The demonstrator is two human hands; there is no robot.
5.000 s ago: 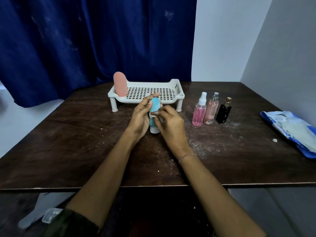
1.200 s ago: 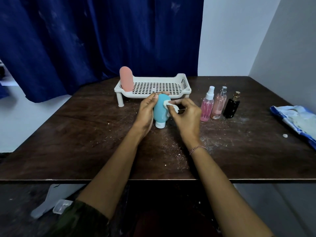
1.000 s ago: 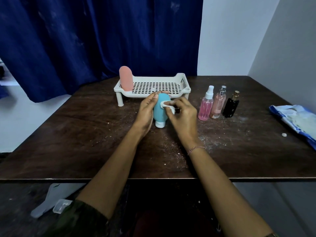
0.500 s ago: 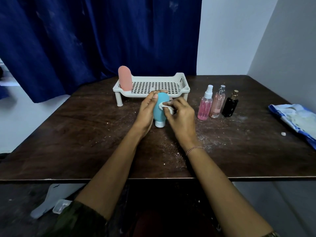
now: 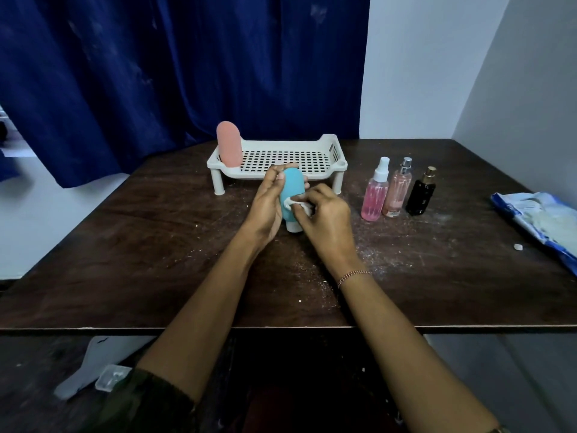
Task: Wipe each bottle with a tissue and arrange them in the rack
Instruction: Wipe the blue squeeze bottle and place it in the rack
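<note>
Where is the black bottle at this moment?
Head view: the black bottle stands upright on the table, right of the rack, at the right end of a three-bottle row, beside the pale pink spray bottle.

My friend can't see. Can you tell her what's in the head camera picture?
A person's left hand holds a blue bottle, cap down, at a dark table while the right hand presses a tissue to it. Behind stands a white rack with one pink bottle at its left end; three small bottles wait to the right.
</note>
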